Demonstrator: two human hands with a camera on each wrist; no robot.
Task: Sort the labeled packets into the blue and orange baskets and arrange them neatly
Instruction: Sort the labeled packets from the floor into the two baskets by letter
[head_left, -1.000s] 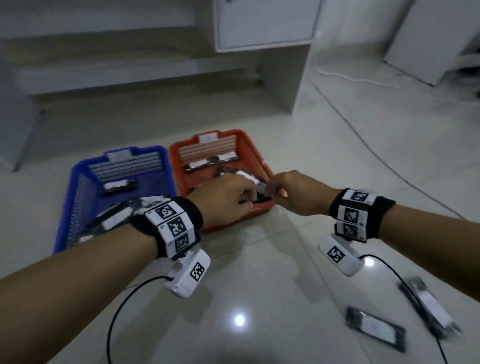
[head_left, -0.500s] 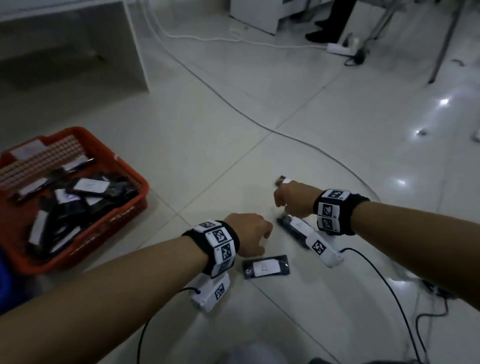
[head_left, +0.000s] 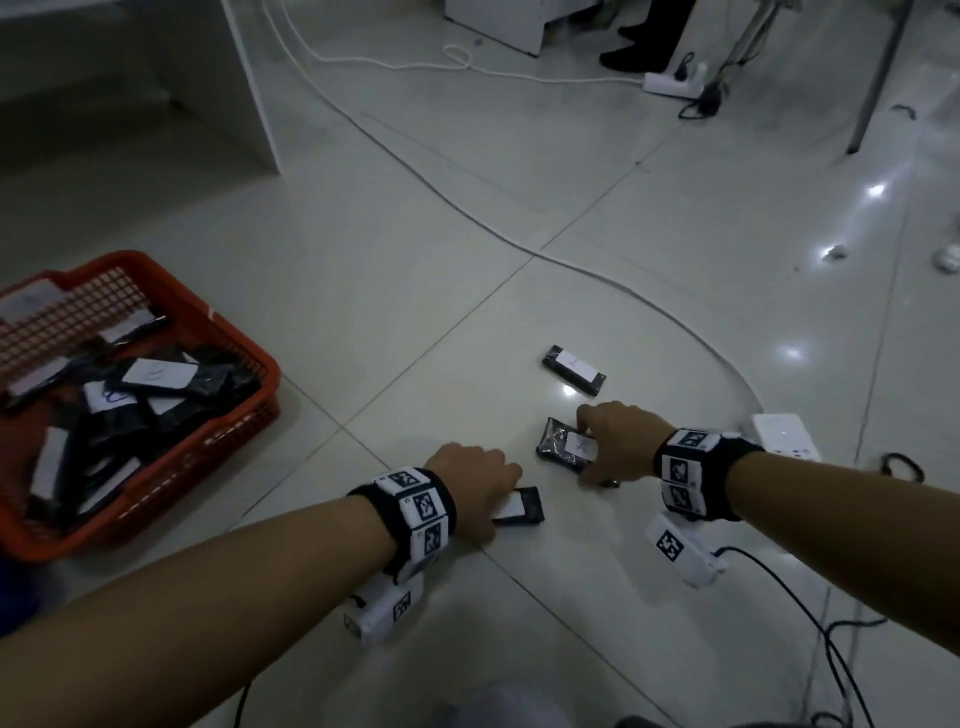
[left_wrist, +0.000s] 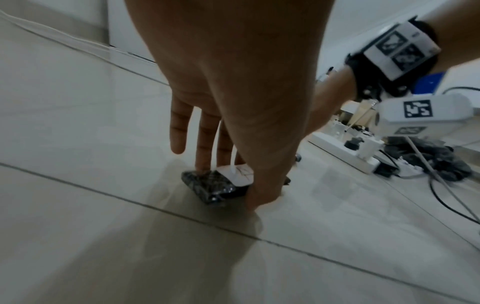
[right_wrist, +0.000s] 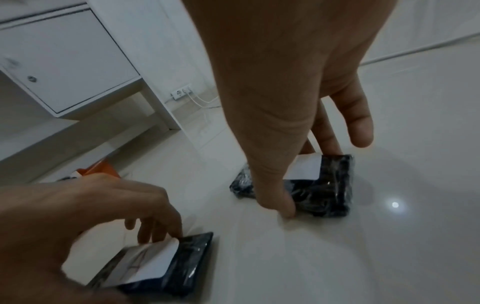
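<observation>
Three black packets with white labels lie on the tiled floor. My left hand (head_left: 493, 493) is down on the nearest packet (head_left: 524, 506); in the left wrist view its thumb and fingers (left_wrist: 202, 164) pinch that packet (left_wrist: 207, 185) across its width. My right hand (head_left: 597, 447) pinches the middle packet (head_left: 558, 447), thumb on the near edge and fingers on the far edge of that packet (right_wrist: 330, 185). The third packet (head_left: 574, 369) lies free just beyond. The orange basket (head_left: 244, 415) at the left holds several packets in a loose heap. A blue sliver (head_left: 10, 597) shows at the left edge.
A white cable (head_left: 467, 208) curves across the floor behind the packets. A white power strip (head_left: 784, 436) and black cables (head_left: 831, 623) lie to the right. A white cabinet (head_left: 130, 78) stands at the back left, and someone's shoes (head_left: 639, 57) are at the top.
Both hands left the orange basket and moved right to the floor packets as the head view turned right. Each hand has since come down onto a packet.
</observation>
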